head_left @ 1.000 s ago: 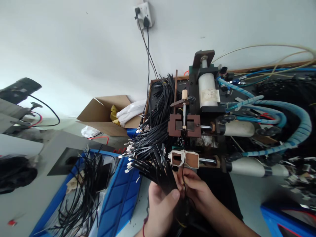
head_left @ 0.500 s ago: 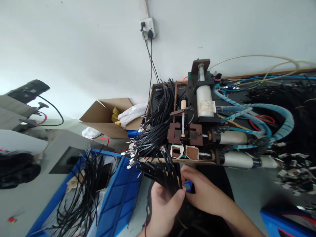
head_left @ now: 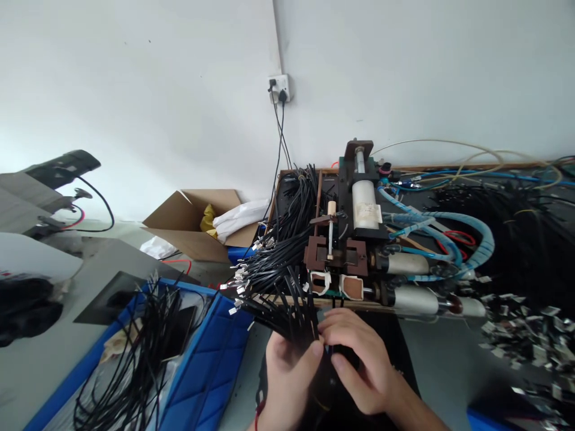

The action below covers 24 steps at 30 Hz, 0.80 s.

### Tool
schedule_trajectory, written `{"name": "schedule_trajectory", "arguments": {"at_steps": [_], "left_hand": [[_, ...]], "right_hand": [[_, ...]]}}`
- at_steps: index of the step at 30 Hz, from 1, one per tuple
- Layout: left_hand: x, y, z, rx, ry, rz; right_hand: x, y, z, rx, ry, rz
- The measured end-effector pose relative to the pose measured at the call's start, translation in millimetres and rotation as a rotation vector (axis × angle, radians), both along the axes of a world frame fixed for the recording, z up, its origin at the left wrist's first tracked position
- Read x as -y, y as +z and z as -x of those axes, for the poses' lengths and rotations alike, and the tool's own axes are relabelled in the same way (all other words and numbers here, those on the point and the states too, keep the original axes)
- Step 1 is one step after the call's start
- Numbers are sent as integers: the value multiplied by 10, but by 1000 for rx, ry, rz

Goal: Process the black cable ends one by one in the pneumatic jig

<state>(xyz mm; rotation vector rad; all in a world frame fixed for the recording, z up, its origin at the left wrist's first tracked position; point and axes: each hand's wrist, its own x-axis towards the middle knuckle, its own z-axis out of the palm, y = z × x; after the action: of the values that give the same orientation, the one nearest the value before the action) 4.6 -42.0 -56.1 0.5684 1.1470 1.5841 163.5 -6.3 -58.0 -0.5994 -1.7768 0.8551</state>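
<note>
My left hand [head_left: 291, 374] is closed around a bundle of black cables [head_left: 294, 314], whose cut ends fan up and to the left. Against the bundle's right side rest the fingertips of my right hand [head_left: 359, 356]; its fingers are curved and the thumb stands apart from them. A small bit of blue shows between the hands, too blurred to name. Just beyond the bundle stands a pneumatic machine with brown clamp jaws [head_left: 317, 254] and two pale-lined openings in front. To its left lies a pile of black cables [head_left: 278, 251] with metal terminals at their ends.
A blue crate [head_left: 202, 359] with loose black cables stands at lower left. Behind it sits an open cardboard box [head_left: 179, 239]. Blue-wrapped hoses [head_left: 483, 239] curve right of the machine, near more cables with pale terminals [head_left: 534, 329]. A wall socket [head_left: 279, 88] feeds hanging cords.
My right hand has turned, its fingers lifting over beside the bundle and its thumb parting from them. The blue bit is now mostly hidden. The camera view has tilted upward.
</note>
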Motion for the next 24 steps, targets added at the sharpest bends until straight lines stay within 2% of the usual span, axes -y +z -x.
{"name": "schedule_trajectory", "arguments": {"at_steps": [3,6,8,12,20,24], "left_hand": [[7,-22,20,-17,-5,5],[3,-15,35,-28,-31,12],[-11,3,40,-29,-19,20],[-60,44,36,-44,10,2],[-116,56,48,-111,110,22],[-131,32,66,-138,84,47]], "right_hand": [[-74,39,53,67,63,73],[-97,33,95,124,136,69],[-84,18,111,93,157,113],[-42,-2,148,-19,181,310],[-4,-43,279,-147,-12,484],[36,-60,291,-172,-92,501]]}}
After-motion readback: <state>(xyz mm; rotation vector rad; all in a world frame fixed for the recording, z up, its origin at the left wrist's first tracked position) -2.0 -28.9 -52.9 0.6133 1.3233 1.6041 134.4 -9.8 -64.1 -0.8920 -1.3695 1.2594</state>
